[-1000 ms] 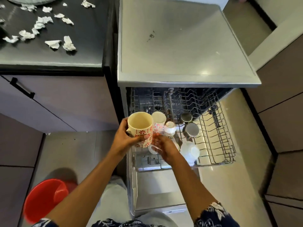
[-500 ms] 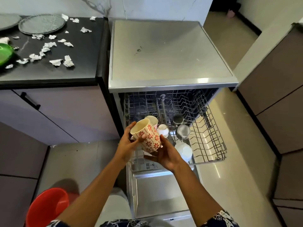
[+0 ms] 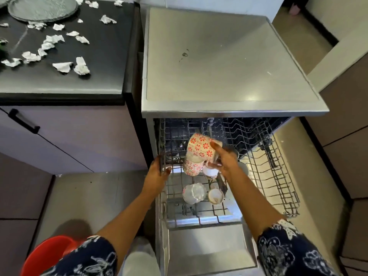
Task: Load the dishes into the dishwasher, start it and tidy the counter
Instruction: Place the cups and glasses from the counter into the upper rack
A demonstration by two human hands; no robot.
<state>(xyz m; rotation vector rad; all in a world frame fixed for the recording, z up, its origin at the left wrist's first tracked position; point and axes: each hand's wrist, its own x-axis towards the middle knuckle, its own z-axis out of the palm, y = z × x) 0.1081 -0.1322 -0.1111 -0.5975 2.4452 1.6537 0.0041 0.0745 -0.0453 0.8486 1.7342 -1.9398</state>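
The dishwasher (image 3: 229,62) stands with its door down and its wire rack (image 3: 278,176) pulled out. My right hand (image 3: 225,160) grips a cream mug with red flowers (image 3: 201,145), tipped mouth-down over the rack's left part. A second flowered mug (image 3: 192,166) sits upside down just below it, and a small white cup (image 3: 211,172) lies beside that one. My left hand (image 3: 159,172) holds the rack's left front edge. Lower in the rack lie a clear glass (image 3: 194,193) and a small bowl (image 3: 216,196).
On the black counter (image 3: 103,56) at left lie several crumpled paper scraps (image 3: 63,66) and a round grey plate (image 3: 41,7). A red bucket (image 3: 47,255) stands on the floor at lower left. Cabinets line the right side.
The left hand let go of the flowered mug and moved to the rack's edge. The right hand took the mug, turned it upside down and carried it over the rack.
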